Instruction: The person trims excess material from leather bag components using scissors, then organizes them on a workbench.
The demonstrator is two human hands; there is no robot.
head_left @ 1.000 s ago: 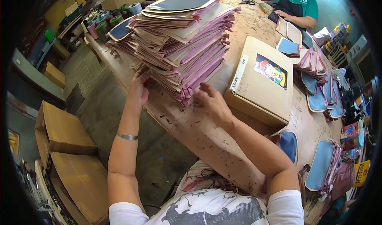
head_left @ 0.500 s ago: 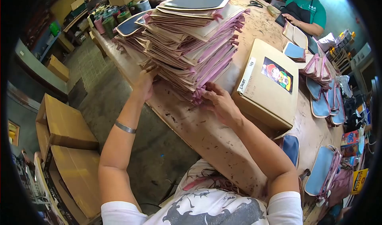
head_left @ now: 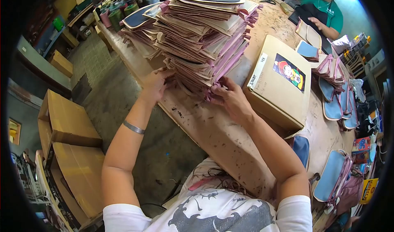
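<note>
A tall stack of flat cut pieces [head_left: 197, 43], beige with pink edging and a dark blue piece on top, stands on the worktable. My left hand [head_left: 158, 83] is at the near left side of its base, fingers curled against the lowest layers. At the near right corner, my right hand [head_left: 233, 97] grips the bottom pink edges, thumb and fingers bent round them. Some fingertips of both hands are hidden by the layers. A lower stack of similar pieces [head_left: 141, 20] sits directly behind on the left.
A closed cardboard box [head_left: 281, 94] with a cartoon picture lies right of the stack. Bundles of blue pieces [head_left: 331, 176] line the table's right side. Scissors [head_left: 269, 1] and thread spools [head_left: 117, 15] are farther back. A person in green [head_left: 330, 14] sits across. Large cartons [head_left: 76, 121] stand at left.
The tall stack has shifted slightly right and away, with both hands staying at its base. My view has tilted a little. The person across has moved one raised hand.
</note>
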